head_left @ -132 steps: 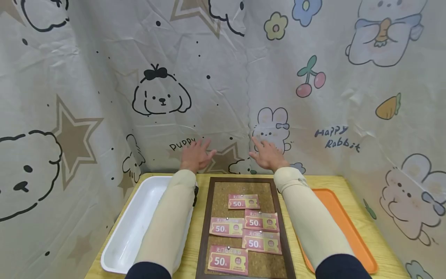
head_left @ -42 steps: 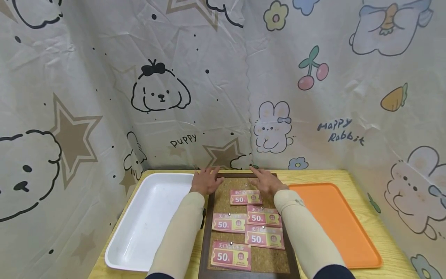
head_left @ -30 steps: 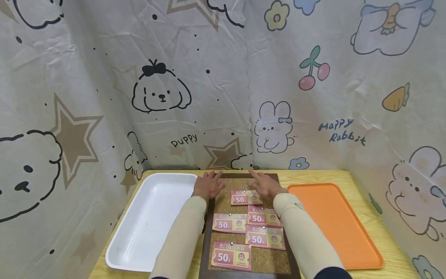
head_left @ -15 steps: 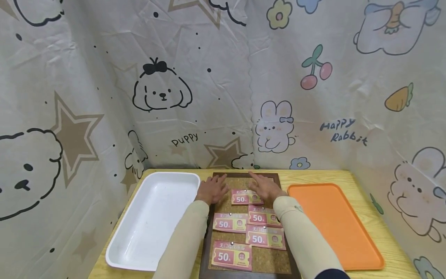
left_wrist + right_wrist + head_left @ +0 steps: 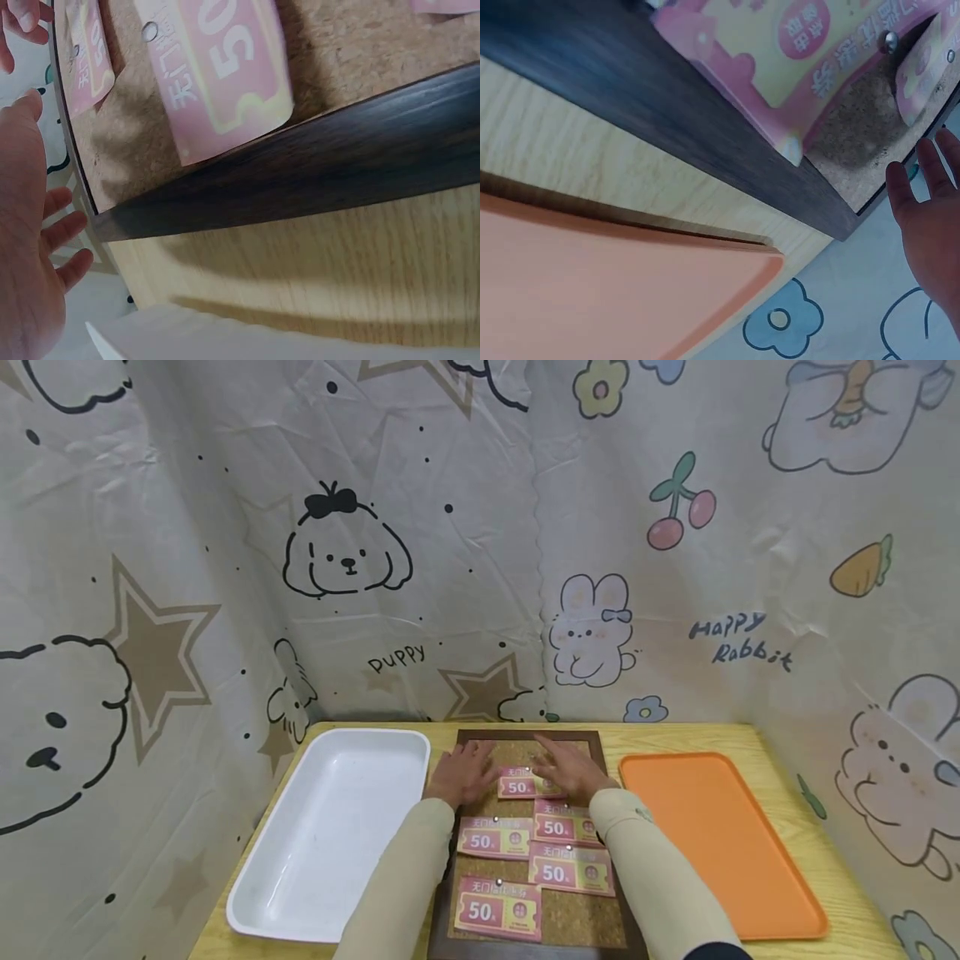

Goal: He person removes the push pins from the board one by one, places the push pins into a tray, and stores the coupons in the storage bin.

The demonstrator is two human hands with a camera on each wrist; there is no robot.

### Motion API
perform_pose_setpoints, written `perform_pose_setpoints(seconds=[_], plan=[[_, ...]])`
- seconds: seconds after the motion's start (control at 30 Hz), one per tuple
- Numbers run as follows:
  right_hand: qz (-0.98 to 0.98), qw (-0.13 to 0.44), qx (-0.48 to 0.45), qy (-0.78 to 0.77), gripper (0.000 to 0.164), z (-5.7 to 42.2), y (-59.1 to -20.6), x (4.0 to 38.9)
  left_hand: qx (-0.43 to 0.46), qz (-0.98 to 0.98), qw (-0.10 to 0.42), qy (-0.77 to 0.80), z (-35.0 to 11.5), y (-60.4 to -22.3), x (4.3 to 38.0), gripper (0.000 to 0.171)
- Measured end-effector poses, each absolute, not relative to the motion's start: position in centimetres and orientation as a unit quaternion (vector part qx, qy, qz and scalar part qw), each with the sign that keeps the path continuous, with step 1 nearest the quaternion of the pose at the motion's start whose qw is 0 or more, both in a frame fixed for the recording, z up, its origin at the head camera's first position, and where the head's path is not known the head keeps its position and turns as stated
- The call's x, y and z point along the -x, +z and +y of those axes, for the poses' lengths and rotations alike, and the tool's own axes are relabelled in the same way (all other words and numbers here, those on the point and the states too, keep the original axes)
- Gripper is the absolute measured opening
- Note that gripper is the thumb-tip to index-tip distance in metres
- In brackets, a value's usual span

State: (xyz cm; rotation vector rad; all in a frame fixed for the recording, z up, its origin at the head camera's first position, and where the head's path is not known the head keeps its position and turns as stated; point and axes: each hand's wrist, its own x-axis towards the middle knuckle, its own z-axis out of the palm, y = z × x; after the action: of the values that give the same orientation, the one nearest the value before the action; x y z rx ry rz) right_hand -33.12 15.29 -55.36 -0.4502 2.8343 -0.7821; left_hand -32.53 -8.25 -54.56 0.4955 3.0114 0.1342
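A cork board in a dark wooden frame lies on the table, with several pink-and-yellow coupons marked 50 fastened to it by silver pins. My left hand hovers over the far left corner, fingers spread. Over the far right part, my right hand has its fingers extended too, partly covering the farthest coupon. Neither hand holds anything. In the left wrist view the left palm hangs above the board's end; in the right wrist view the right fingers are spread beyond a coupon.
A deep white tray stands left of the board. To the right lies a shallow orange tray. The light wooden table is enclosed by a curtain printed with puppies and rabbits, right behind its far edge.
Both hands have come down from in front of the curtain to the board's far end. Over the last second the left hand has shifted rightward and slightly nearer. The coupons and trays stay put.
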Motion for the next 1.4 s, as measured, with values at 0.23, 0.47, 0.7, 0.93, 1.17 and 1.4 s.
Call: perform_pose_setpoints(seconds=[0.23,0.47,0.7,0.93,1.17,1.4], plan=[[0.949,0.074,0.161,-0.261,0.066,15.3,-56.3,33.3,-0.176,0.983,0.035,0.042,-8.2,-54.9,31.9,0.059],[0.948,0.072,0.155,-0.27,0.065,15.0,-57.1,33.4,-0.186,0.981,0.03,0.056,-7.9,-56.0,31.5,0.06],[0.95,0.051,0.157,-0.265,0.063,14.8,-57.8,33.5,-0.177,0.98,0.041,0.084,-7.5,-56.7,31.1,0.06],[0.948,0.053,0.154,-0.275,0.058,14.8,-58.4,33.7,-0.177,0.98,0.032,0.079,-7.4,-57.3,30.6,0.057],[0.943,0.052,0.155,-0.291,0.052,14.7,-58.5,33.8,-0.183,0.98,0.021,0.071,-7.3,-57.3,30.5,0.053],[0.943,0.037,0.156,-0.293,0.05,14.5,-58.8,33.5,-0.186,0.979,0.011,0.078,-7.2,-58.2,30.3,0.053]])
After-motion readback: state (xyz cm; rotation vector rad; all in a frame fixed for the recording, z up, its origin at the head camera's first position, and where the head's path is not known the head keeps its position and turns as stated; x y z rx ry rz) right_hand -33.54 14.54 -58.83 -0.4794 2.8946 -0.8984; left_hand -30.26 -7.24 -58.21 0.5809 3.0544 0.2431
